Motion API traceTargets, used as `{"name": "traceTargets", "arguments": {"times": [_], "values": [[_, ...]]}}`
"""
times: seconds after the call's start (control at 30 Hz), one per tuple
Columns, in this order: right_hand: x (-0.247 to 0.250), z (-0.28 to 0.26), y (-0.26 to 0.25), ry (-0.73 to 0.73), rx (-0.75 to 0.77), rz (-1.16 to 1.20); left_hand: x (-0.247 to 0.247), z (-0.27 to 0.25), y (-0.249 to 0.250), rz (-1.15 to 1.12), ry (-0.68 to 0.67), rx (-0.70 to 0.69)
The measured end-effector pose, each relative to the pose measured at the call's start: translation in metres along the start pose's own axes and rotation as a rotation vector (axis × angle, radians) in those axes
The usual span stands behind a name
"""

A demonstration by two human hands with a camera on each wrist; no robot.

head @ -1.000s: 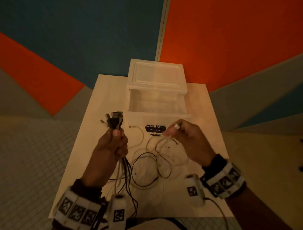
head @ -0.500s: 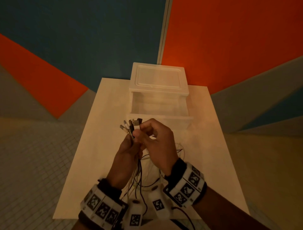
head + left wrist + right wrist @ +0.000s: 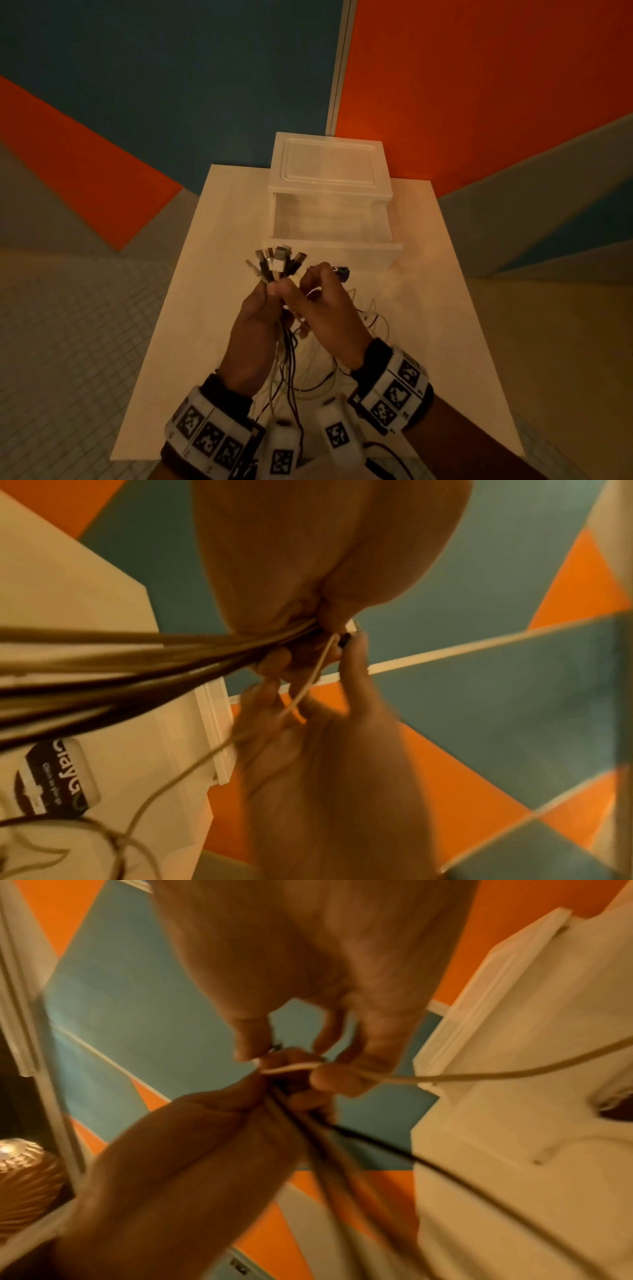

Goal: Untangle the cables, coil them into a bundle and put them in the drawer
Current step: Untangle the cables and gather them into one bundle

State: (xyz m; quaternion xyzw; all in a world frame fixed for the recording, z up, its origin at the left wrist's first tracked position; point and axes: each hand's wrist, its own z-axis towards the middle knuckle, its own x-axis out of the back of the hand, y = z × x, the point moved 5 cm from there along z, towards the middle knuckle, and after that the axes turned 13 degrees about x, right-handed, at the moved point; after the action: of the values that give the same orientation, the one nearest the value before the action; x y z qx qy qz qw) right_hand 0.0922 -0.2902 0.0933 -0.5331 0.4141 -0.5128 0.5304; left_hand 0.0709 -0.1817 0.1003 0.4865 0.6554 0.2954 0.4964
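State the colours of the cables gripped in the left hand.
Black and white cables, gripped by the left hand; head view.

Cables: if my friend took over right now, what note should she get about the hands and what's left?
Left hand: grips the cables in a bunch just below their plugs, which fan out above the fist.
Right hand: pinches one white cable at the bunch.
The loose ends hang down and loop on the table, still tangled.
The drawer stands pulled open behind the hands, with no cables in it.
Done: plug ends gathered in one hand.
Left: free the loops, coil the cables into a bundle, put it in the drawer.
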Motion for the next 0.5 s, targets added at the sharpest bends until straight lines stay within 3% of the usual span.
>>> {"name": "traceTargets", "arguments": {"times": [0.1,0.23,0.3,0.4,0.5], "values": [[0.006,-0.015,0.029,-0.257,0.010,0.094,0.012,0.010,0.007,-0.140,-0.016,-0.023],[0.044,-0.032,0.097,-0.387,-0.050,-0.276,0.041,0.016,0.013,-0.326,-0.063,0.015],[0.069,-0.032,0.134,-0.349,-0.115,-0.397,0.053,0.012,0.021,-0.362,-0.092,-0.018],[0.091,-0.026,0.158,-0.156,-0.186,-0.414,0.064,0.008,0.027,-0.343,-0.060,-0.047],[0.078,-0.011,0.121,0.014,-0.023,-0.413,0.056,0.010,0.020,-0.171,0.013,-0.009]]}}
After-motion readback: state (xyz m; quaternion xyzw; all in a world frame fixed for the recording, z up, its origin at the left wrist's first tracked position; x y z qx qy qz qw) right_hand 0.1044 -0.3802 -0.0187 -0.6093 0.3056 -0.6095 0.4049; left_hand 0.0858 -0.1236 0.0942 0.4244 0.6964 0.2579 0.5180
